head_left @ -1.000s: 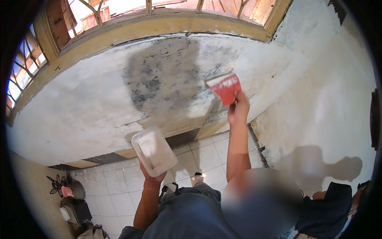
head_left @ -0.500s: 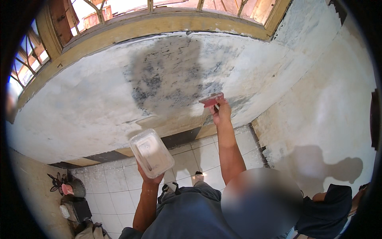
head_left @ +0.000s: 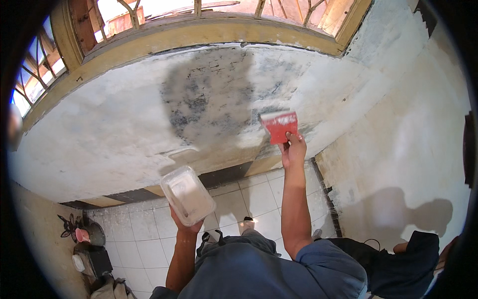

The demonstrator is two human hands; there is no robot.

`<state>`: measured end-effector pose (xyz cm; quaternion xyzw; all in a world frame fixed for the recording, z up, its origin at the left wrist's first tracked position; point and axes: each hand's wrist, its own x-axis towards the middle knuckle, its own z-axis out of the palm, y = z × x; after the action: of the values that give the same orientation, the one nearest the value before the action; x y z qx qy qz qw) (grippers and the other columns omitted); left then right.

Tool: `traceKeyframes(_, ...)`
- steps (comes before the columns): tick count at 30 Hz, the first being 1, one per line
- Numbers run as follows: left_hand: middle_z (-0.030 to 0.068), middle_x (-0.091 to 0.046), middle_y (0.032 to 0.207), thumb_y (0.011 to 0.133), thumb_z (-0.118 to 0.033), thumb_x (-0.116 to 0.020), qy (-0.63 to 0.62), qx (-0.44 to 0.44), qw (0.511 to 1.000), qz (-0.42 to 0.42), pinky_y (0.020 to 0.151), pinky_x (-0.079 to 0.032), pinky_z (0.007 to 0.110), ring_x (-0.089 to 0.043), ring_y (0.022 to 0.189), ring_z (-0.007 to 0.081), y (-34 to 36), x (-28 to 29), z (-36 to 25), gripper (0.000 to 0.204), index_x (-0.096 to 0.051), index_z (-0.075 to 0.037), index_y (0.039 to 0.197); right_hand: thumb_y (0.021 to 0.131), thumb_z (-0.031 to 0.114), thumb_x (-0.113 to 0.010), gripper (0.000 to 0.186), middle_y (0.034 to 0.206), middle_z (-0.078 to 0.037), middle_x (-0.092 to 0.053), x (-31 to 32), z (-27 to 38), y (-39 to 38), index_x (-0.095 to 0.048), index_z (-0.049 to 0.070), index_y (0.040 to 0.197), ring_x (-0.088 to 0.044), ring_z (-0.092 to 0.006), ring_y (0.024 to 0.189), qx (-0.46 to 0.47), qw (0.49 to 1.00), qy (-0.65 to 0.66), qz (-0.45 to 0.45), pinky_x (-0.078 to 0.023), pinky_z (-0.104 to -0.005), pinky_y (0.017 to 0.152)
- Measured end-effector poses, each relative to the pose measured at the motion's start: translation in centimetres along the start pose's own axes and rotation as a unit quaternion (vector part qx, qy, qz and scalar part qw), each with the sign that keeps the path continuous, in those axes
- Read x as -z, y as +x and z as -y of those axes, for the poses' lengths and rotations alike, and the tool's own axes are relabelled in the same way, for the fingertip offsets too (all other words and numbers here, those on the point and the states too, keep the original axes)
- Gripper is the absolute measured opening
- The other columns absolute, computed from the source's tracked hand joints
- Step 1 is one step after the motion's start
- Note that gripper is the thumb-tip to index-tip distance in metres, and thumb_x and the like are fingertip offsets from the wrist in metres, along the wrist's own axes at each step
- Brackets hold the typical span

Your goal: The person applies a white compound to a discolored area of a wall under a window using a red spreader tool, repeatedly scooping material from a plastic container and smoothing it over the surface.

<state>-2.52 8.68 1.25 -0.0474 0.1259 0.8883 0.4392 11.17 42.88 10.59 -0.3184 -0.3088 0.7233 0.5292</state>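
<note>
A red plastic putty scraper [head_left: 279,126], white paste on its face, is in my right hand [head_left: 294,148], raised near the patched white wall [head_left: 109,109] below the window. Whether its pale edge touches the surface I cannot tell. My left hand [head_left: 182,223] grips a clear rectangular plastic container [head_left: 187,195] with pale paste inside, held lower and left of the scraper. Grey-black mottling marks the wall above both hands, partly under a round shadow.
A yellow-framed window [head_left: 199,37] with bars runs along the top. A side wall [head_left: 393,129] stands right. Below lies a white tiled floor [head_left: 139,249]. At lower left are a pink container [head_left: 82,235] and a dark box [head_left: 99,261]. A person in dark clothing [head_left: 408,259] is at lower right.
The scraper dipped toward the wall, turning nearly edge-on, and now faces me again, slightly lower than a second ago. The container has shifted slightly down and left.
</note>
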Motion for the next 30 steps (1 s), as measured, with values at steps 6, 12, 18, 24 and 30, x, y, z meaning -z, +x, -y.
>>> traceKeyframes(6, 0.0078, -0.058, 0.132, 0.096, -0.059, -0.041, -0.007, -0.012, 1.000, -0.020, 0.092, -0.053, 0.057, -0.060, 0.118, 0.0327, -0.6, 0.2, -1.2, 0.059, -0.047, -0.021, 0.141, 0.086, 0.001, -0.064, 0.013, 0.092, -0.008, -0.062, 0.2, -3.9, 1.9, -0.053, 0.006, 0.092, -0.062, -0.0182, 0.079, 0.195, 0.940, -0.266, -0.089, -0.055, -0.0316, 0.066)
traceKeyframes(12, 0.0077, -0.058, 0.132, 0.097, -0.059, -0.039, 0.019, 0.009, 1.000, -0.004, 0.092, -0.053, 0.056, -0.060, 0.118, 0.0318, -0.2, 1.7, -1.5, 0.061, -0.045, -0.020, 0.143, 0.079, 0.016, -0.065, 0.029, 0.104, -0.020, -0.063, -9.7, -14.9, 1.7, -0.059, -0.001, 0.102, -0.060, -0.0421, 0.095, 0.422, 0.691, -0.585, 0.048, -0.050, -0.0496, 0.087)
traceKeyframes(18, 0.0089, -0.057, 0.134, 0.099, -0.056, -0.037, 0.028, -0.028, 0.998, -0.047, 0.093, -0.054, 0.054, -0.060, 0.119, 0.0301, -1.3, 0.7, -2.7, 0.059, -0.044, -0.018, 0.143, 0.077, 0.007, -0.070, 0.022, 0.079, -0.010, -0.055, -7.2, -14.3, -8.0, -0.049, 0.003, 0.084, -0.060, -0.0263, 0.075, 0.201, 0.820, -0.529, 0.084, -0.048, -0.0370, 0.068)
traceKeyframes(24, 0.0083, -0.057, 0.133, 0.100, -0.049, -0.040, 0.071, -0.059, 0.995, -0.033, 0.092, -0.054, 0.053, -0.060, 0.117, 0.0285, -2.1, 0.3, -2.3, 0.053, -0.044, -0.016, 0.142, 0.090, 0.011, -0.064, 0.023, 0.073, -0.009, -0.053, 0.2, -5.0, 1.5, -0.047, 0.006, 0.076, -0.049, -0.0211, 0.063, 0.351, 0.833, -0.420, -0.077, -0.044, -0.0342, 0.061)
traceKeyframes(30, 0.0075, -0.056, 0.133, 0.100, -0.049, -0.040, 0.112, -0.085, 0.990, -0.018, 0.092, -0.055, 0.052, -0.060, 0.117, 0.0278, -2.6, 0.6, -1.6, 0.052, -0.044, -0.016, 0.141, 0.079, 0.006, -0.066, 0.011, 0.082, -0.011, -0.061, -8.5, -7.7, 3.8, -0.057, 0.006, 0.085, -0.061, -0.0280, 0.075, 0.464, 0.762, -0.450, 0.020, -0.050, -0.0383, 0.069)
